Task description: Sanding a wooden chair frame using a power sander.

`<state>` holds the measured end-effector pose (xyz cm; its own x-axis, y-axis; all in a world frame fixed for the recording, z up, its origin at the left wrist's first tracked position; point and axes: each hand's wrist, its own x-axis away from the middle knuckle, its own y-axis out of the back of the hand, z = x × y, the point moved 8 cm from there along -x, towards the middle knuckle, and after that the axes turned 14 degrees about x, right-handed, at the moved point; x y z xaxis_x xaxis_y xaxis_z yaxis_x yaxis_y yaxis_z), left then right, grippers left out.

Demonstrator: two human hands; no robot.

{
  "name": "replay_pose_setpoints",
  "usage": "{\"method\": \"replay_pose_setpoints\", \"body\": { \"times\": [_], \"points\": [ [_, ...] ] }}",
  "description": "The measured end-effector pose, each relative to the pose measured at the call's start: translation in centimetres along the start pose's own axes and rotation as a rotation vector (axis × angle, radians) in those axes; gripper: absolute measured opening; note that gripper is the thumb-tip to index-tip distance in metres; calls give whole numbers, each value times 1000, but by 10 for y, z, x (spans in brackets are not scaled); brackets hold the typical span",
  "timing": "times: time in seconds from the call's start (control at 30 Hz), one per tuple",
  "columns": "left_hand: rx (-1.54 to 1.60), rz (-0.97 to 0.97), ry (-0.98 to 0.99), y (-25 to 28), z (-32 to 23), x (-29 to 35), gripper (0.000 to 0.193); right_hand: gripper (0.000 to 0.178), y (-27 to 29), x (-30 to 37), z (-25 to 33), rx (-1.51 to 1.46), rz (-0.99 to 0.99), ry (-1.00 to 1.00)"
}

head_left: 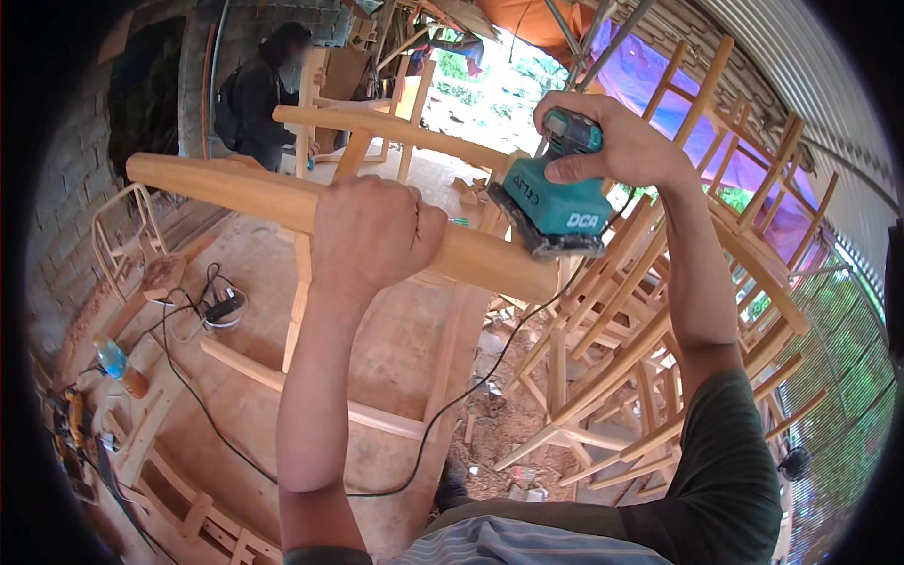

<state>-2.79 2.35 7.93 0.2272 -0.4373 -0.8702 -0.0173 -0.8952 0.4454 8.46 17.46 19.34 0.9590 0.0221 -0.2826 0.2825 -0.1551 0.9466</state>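
Your left hand apparently steadies; your right hand guides.
Well left of your fingers, a clear, blue-labelled plastic bottle contains amber liquid; left fingers curl closed over a smooth, honey-coloured wooden rail; right fingers wrap a teal-and-black plastic sander at its end, contact unclear.

Bottle: amber stuff inside, sitting by the worktop's left edge
Chair frames: big ol' pile past the right edge
Tarp: purple, up behind them
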Motion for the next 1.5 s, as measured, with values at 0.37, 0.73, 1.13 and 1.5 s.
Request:
{"method": "replay_pose_setpoints", "body": {
  "times": [0.37, 0.73, 1.13, 1.5],
  "points": [
    [13, -107, -98, 11, 20, 11, 26, 66, 8, 2, 26, 423, -36, -287],
    [-5, -122, -125, 10, 16, 15, 27, 59, 7, 9, 31, 488, 50, -521],
    [54, -163, -179, 14, 14, 12, 25, 61, 5, 8, 18, 464, -57, -510],
    [51, -177, -198, 12, 13, 14, 25, 48, 2, 2, 11, 528, -46, -598]
  ]
}}
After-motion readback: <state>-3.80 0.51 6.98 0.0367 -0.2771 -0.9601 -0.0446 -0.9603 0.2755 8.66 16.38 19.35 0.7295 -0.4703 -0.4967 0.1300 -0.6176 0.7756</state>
